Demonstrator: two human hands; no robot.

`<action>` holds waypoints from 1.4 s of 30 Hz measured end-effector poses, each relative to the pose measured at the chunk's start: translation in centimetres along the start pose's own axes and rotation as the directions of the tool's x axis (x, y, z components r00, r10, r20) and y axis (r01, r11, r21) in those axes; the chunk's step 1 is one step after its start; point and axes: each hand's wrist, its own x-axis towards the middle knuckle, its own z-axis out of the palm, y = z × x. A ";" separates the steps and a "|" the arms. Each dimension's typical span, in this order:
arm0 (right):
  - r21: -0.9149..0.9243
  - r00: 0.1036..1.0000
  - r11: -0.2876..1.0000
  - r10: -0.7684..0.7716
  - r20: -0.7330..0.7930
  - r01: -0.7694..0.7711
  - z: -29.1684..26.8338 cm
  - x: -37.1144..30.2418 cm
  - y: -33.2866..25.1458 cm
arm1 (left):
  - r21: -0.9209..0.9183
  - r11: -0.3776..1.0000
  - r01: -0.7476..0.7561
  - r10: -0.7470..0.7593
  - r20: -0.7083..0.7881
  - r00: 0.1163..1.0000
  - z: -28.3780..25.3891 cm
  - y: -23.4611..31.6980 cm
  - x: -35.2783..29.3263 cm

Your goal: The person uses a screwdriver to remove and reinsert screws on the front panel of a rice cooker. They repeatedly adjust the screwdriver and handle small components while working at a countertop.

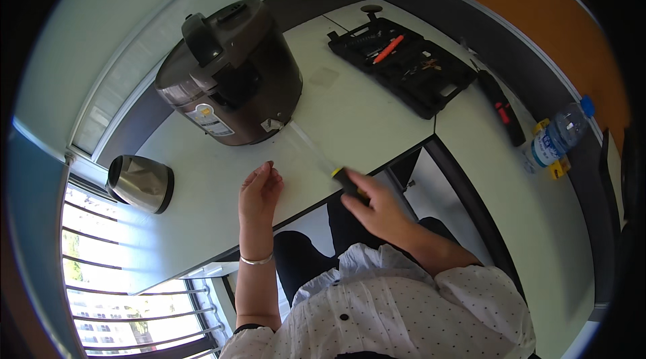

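Note:
My right hand (380, 209) is closed round the black and yellow handle of a screwdriver (348, 181). Its blurred shaft slants up and left toward the lower edge of a large dark brown electric cooker (269, 83). Whether the tip touches the cooker, I cannot tell. A torn silvery-white patch (272, 125) shows on the cooker's side near that tip. My left hand (261, 187) hovers at the desk's near side, just below the cooker, fingers curled and thumb against the fingertips. Anything pinched there is too small to make out.
An open black tool case (410, 66) with an orange-handled tool (388, 49) lies at the back. Right of it are a black and red power screwdriver (501, 109) and a water bottle (557, 135) beside something yellow. A steel kettle (142, 184) stands left on the white desk (202, 231).

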 end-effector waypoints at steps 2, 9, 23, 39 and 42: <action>-0.171 0.985 0.983 -0.084 -0.148 0.058 -1.1 0.6 1.7 | 0.058 0.998 -0.007 0.006 0.006 1.000 0.2 0.3 -1.0; -0.315 0.951 0.937 0.049 -0.306 -0.149 -4.5 4.3 2.7 | 0.293 0.956 -0.002 0.022 -0.065 0.998 2.7 0.2 -3.1; -0.409 0.959 0.885 0.123 -0.256 -0.223 -4.0 10.3 4.4 | 0.485 0.873 0.056 -0.053 -0.020 0.998 5.7 0.0 -1.9; -0.278 0.950 0.946 0.080 -0.303 -0.168 -4.4 11.7 6.3 | 0.611 0.791 0.023 -0.134 0.137 0.981 12.7 -0.9 4.0; -0.275 0.954 0.936 0.148 -0.262 -0.221 -4.7 11.8 5.8 | 0.692 0.717 -0.085 -0.102 0.224 0.969 15.0 -0.6 5.6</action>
